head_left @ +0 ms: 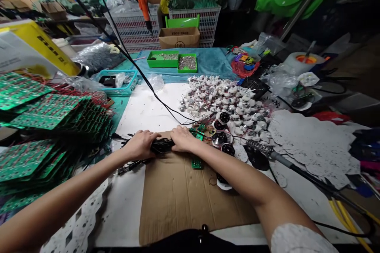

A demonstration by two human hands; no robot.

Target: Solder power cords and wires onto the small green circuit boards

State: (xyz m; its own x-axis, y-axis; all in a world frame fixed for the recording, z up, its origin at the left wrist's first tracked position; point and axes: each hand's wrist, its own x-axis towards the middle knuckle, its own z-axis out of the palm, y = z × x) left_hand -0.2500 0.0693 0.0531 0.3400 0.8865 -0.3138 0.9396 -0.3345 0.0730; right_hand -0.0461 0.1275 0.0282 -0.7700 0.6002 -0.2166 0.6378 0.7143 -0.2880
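From the head camera, starting at the left, I am seeing stacks of green circuit boards (44, 114) lying in layers, with thin red wires sticking out between them. Just beside them, a blue basket (120, 91) is holding a dark item and some clear plastic. An orange power screwdriver (143, 4) is hanging behind the counter (113, 213).

Next, my left hand (141, 144) is curling narrowly around the left end of a bundle of black cables (162, 145). The bundle is lying at the far edge of a cardboard sheet (178, 197), between my two hands. Beyond it, two green trays (162, 63) are standing side by side, holding small metal pieces. My right hand (181, 138) is closing on the bundle's right end, its fingertips partly hidden from me.

Just right of that hand, a small green circuit board (196, 164) is resting on the cardboard. Farther right, a heap of white plastic parts (225, 102) is spreading over the counter, a soldering iron (285, 162) is lying at a slant, and scalloped white sheets (314, 142) are lying beyond it.
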